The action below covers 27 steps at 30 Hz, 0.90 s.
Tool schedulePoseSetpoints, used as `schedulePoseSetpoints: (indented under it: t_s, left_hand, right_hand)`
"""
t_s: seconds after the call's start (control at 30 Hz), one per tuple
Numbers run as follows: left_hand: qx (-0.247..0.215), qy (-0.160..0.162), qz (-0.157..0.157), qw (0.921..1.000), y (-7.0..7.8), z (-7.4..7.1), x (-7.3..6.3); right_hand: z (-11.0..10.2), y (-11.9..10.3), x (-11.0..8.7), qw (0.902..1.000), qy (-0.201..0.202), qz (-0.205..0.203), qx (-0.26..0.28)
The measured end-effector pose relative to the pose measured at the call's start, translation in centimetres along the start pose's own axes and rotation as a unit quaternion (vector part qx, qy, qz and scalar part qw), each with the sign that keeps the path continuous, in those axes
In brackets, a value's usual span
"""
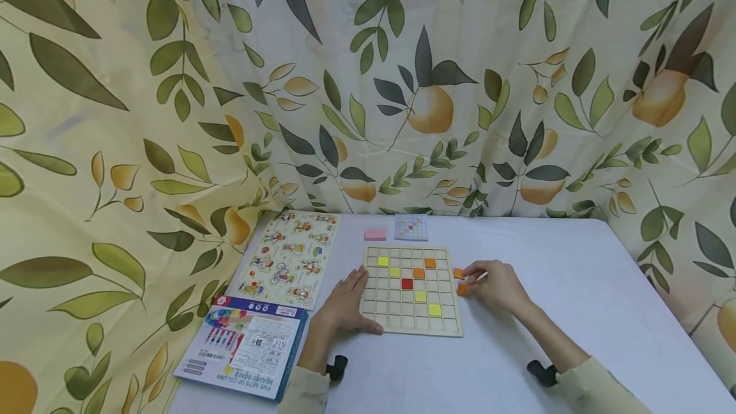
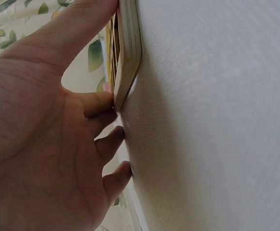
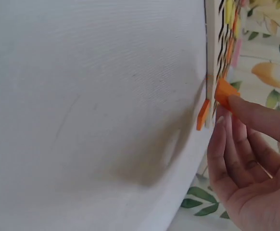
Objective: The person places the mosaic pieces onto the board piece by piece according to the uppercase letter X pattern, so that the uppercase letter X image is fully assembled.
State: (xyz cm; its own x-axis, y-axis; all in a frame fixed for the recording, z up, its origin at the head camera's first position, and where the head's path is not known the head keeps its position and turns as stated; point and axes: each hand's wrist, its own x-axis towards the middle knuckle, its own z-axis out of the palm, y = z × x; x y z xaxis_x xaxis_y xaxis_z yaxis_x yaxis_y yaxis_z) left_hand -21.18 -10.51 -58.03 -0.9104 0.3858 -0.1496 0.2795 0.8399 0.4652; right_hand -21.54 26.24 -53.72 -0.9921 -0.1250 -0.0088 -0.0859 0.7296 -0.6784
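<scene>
A square wooden grid board (image 1: 413,324) lies on the table, with yellow, orange and red square tiles in some of its cells. My left hand (image 1: 346,302) rests at the board's left side, fingers along the edge and thumb at the near left corner. At the right side, my right hand (image 1: 497,283) pinches an orange square tile (image 3: 225,94) between thumb and fingertips, raised close by the board's edge. Another orange tile (image 3: 203,114) is on the table beside that edge.
Behind the board are a small patterned card (image 1: 411,227) and a pink block (image 1: 375,234). To the left lie a sheet with cartoon figures (image 1: 290,254) and a printed box (image 1: 241,347). A leaf-patterned curtain (image 1: 345,82) hangs along the table's back and left.
</scene>
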Motion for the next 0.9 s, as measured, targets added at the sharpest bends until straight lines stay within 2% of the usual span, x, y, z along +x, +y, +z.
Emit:
schedulePoseSetpoints:
  t_s: [0.17, 0.27, 0.4, 0.67, 0.9]
  left_hand:
    - [0.003, -0.002, -0.001, 1.0000, 0.2, -0.2, 0.0]
    - [0.004, -0.006, 0.000, 1.0000, 0.6, -0.6, -0.3]
    - [0.000, -0.010, 0.000, 1.0000, 1.0, -1.1, -0.5]
    - [0.009, -0.013, -0.003, 0.9999, 0.9, -1.0, -0.5]
    - [0.009, -0.007, 0.000, 0.9999, 0.5, -0.6, -0.2]
  right_hand:
    - [0.3, -0.8, 0.6, 0.9991, 0.020, -0.031, 0.020]
    - [1.0, -1.6, 0.9, 0.9984, 0.023, -0.037, 0.036]
    - [2.2, -2.6, 1.2, 0.9977, 0.014, -0.033, 0.057]
    - [4.1, -4.4, 1.8, 0.9929, 0.004, -0.057, 0.104]
    - [5.7, -5.3, 2.5, 0.9919, -0.008, -0.059, 0.113]
